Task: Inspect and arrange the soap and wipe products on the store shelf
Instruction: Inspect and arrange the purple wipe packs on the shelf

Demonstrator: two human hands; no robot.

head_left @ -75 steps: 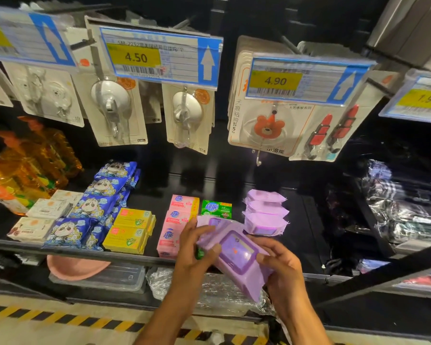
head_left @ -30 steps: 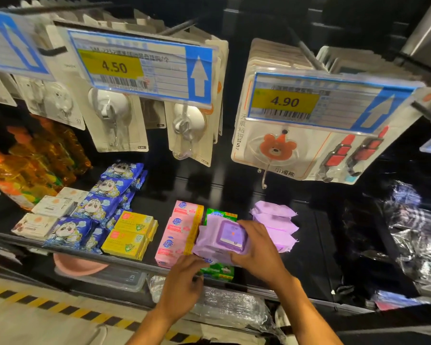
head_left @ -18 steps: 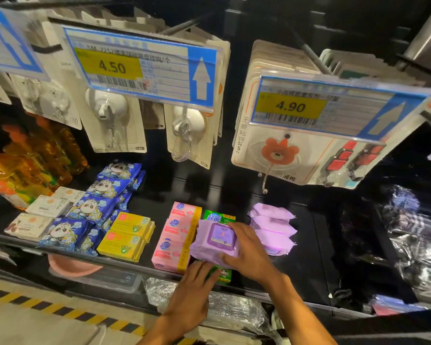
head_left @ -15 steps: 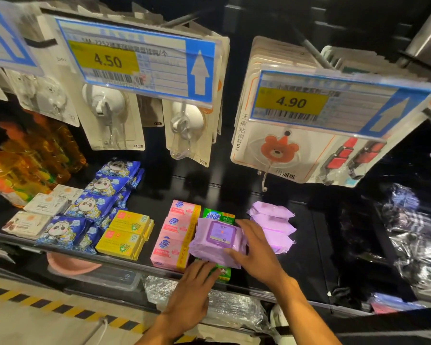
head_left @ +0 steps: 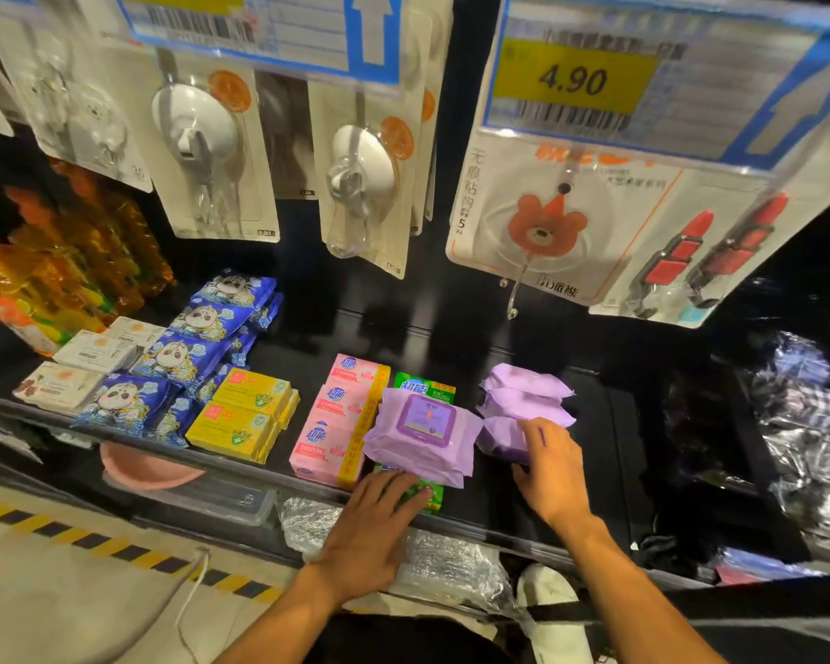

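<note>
Wipes pack [head_left: 422, 436] lies released on green soap [head_left: 425, 388], left hand [head_left: 370, 524] flat against it, right hand [head_left: 554, 472] slack on stacked wipes [head_left: 528, 385]; tidying seemingly unfinished.

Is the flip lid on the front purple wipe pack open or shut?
Shut: the lid lies flat on the purple wipe pack, no flap raised.

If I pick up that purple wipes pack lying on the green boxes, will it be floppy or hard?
Probably squishy: the purple wipes pack has a crinkled soft wrapper with loose crimped ends, so it would likely sag. Its flat lid looks stiffer. The pack is wider than the green boxes beneath it, so a push might slide it off.
</note>
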